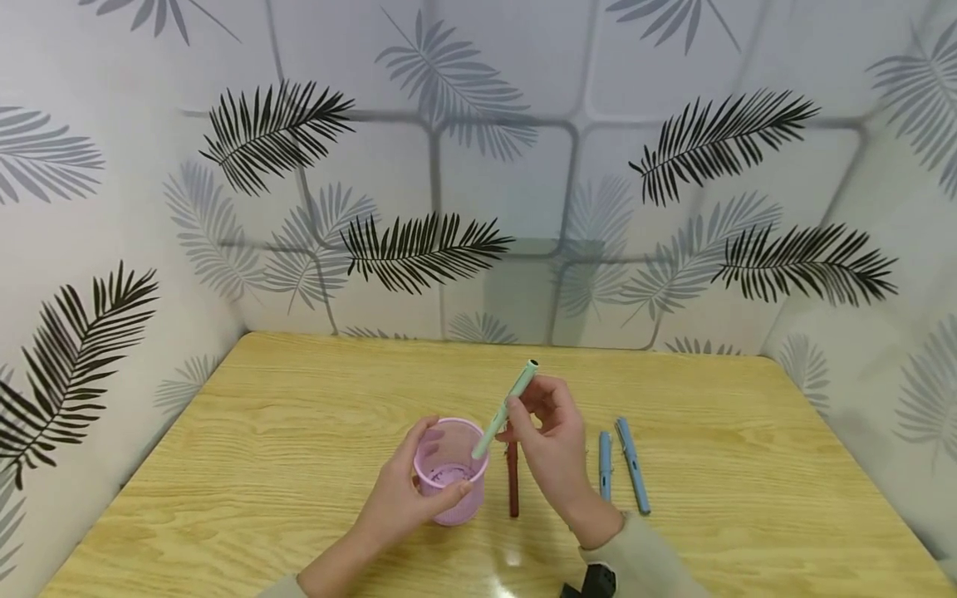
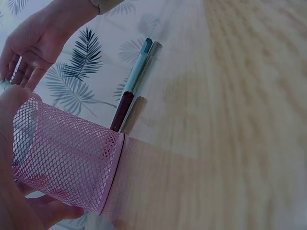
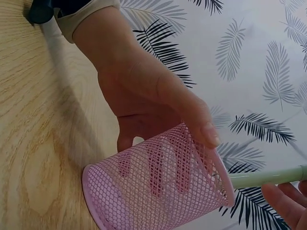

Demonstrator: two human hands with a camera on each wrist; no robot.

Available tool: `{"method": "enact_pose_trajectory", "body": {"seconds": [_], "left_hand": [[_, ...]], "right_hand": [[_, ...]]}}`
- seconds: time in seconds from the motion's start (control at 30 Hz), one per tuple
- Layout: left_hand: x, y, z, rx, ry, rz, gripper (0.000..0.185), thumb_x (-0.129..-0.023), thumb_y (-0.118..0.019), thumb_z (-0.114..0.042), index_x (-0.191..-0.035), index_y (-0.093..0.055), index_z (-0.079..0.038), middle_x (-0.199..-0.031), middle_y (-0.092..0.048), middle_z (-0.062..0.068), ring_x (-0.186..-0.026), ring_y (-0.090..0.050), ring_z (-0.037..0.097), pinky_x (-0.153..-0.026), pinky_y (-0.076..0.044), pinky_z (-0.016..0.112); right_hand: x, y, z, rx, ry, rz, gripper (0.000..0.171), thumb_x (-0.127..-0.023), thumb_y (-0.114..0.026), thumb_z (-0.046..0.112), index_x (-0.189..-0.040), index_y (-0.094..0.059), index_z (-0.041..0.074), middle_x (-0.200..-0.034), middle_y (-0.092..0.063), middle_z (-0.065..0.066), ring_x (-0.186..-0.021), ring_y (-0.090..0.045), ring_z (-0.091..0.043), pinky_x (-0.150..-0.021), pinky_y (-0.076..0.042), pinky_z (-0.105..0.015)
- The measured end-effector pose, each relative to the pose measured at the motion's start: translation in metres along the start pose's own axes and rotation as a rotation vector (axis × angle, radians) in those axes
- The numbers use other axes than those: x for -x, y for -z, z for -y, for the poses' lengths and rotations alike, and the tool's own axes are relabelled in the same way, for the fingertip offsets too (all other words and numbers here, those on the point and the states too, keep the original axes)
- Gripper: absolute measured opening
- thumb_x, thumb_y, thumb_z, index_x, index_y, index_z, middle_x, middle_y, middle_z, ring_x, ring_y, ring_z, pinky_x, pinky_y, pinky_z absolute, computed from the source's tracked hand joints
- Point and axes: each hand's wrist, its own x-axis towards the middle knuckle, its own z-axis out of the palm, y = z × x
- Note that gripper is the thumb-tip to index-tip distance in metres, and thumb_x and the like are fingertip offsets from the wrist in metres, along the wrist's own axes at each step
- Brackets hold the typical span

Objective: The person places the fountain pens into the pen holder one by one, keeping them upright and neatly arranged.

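Fingers of my right hand point(image 1: 549, 432) pinch the slim pale-green plastic pen point(image 1: 504, 410) mid-barrel, its tip over the pink wire-mesh pen cup point(image 1: 451, 470) that my left hand point(image 1: 407, 498) wraps on the wooden worktop point(image 1: 299, 432); both look light, stiff, tip-prone.

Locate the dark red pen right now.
Head view: the dark red pen lies on the table, between the pink mesh cup on its left and the right hand.

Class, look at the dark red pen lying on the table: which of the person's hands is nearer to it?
Right. The right hand, holding the green pen, is just above and beside the dark red pen; the left hand grips the pink cup further left.
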Motion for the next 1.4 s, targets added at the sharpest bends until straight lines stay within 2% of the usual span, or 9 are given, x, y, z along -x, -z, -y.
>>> {"method": "enact_pose_trajectory", "body": {"seconds": [0.13,0.4,0.53,0.67,0.83,0.93,1.13,1.4], "left_hand": [[0.000,0.001,0.000,0.002,-0.009,-0.003,0.082,-0.072,-0.080,-0.013,-0.140,-0.035,-0.005,-0.128,-0.049,0.020,-0.114,-0.049,0.038,-0.086,-0.045,0.054],[0.000,0.002,0.000,0.007,0.033,0.010,0.083,-0.073,-0.080,-0.016,-0.141,-0.033,-0.007,-0.132,-0.047,0.019,-0.115,-0.049,0.038,-0.084,-0.046,0.052],[0.001,0.002,-0.003,-0.005,0.057,0.015,0.083,-0.074,-0.079,-0.017,-0.141,-0.032,-0.010,-0.133,-0.046,0.018,-0.113,-0.050,0.038,-0.082,-0.048,0.046],[0.001,0.002,-0.004,-0.001,0.066,0.017,0.083,-0.074,-0.079,-0.016,-0.142,-0.032,-0.009,-0.133,-0.046,0.018,-0.113,-0.050,0.038,-0.082,-0.048,0.046],[0.000,0.001,-0.003,0.007,0.058,0.007,0.083,-0.073,-0.079,-0.016,-0.141,-0.032,-0.008,-0.132,-0.046,0.018,-0.113,-0.050,0.038,-0.085,-0.046,0.052],[-0.001,-0.001,0.007,0.004,0.048,-0.001,0.084,-0.073,-0.080,-0.016,-0.142,-0.032,-0.010,-0.132,-0.046,0.018,-0.112,-0.050,0.039,-0.084,-0.046,0.053],[-0.004,-0.002,0.029,0.014,0.061,0.008,0.086,-0.073,-0.081,-0.024,-0.142,-0.030,-0.021,-0.133,-0.046,0.011,-0.114,-0.050,0.034,-0.085,-0.048,0.048],[-0.005,-0.002,0.033,0.004,0.028,0.023,0.087,-0.073,-0.080,-0.030,-0.143,-0.029,-0.018,-0.133,-0.045,0.011,-0.113,-0.051,0.032,-0.085,-0.049,0.045]], "right_hand": [[0.004,-0.001,-0.004,0.030,-0.033,0.033,0.020,-0.090,-0.057,-0.002,-0.108,-0.050,-0.005,-0.093,-0.053,-0.019,-0.074,-0.058,-0.019,-0.052,-0.054,-0.041],[0.011,-0.008,0.015,0.196,-0.077,0.118,0.020,-0.086,-0.056,-0.012,-0.104,-0.050,-0.009,-0.087,-0.057,-0.020,-0.070,-0.058,-0.015,-0.050,-0.054,-0.035],[0.014,-0.004,0.000,0.234,-0.089,0.134,0.021,-0.086,-0.059,-0.008,-0.105,-0.053,-0.004,-0.087,-0.059,-0.015,-0.070,-0.058,-0.024,-0.049,-0.053,-0.034],[0.018,0.000,-0.014,0.300,-0.116,0.138,0.021,-0.086,-0.063,-0.001,-0.104,-0.056,0.006,-0.089,-0.061,-0.006,-0.072,-0.058,-0.019,-0.051,-0.052,-0.029],[0.020,0.001,-0.017,0.405,-0.150,0.133,0.019,-0.084,-0.067,0.003,-0.098,-0.058,0.013,-0.087,-0.062,0.002,-0.075,-0.057,-0.014,-0.056,-0.048,-0.023],[0.020,-0.001,-0.012,0.435,-0.162,0.139,0.017,-0.083,-0.067,0.000,-0.096,-0.059,0.009,-0.087,-0.063,0.000,-0.075,-0.058,-0.016,-0.056,-0.048,-0.022],[0.018,-0.010,0.013,0.445,-0.167,0.185,0.015,-0.081,-0.065,-0.008,-0.094,-0.061,-0.002,-0.086,-0.063,-0.010,-0.073,-0.059,-0.023,-0.059,-0.050,-0.025],[0.020,-0.008,0.014,0.464,-0.152,0.187,0.020,-0.082,-0.064,-0.009,-0.101,-0.063,-0.001,-0.090,-0.064,-0.012,-0.075,-0.059,-0.024,-0.060,-0.050,-0.026]]}}
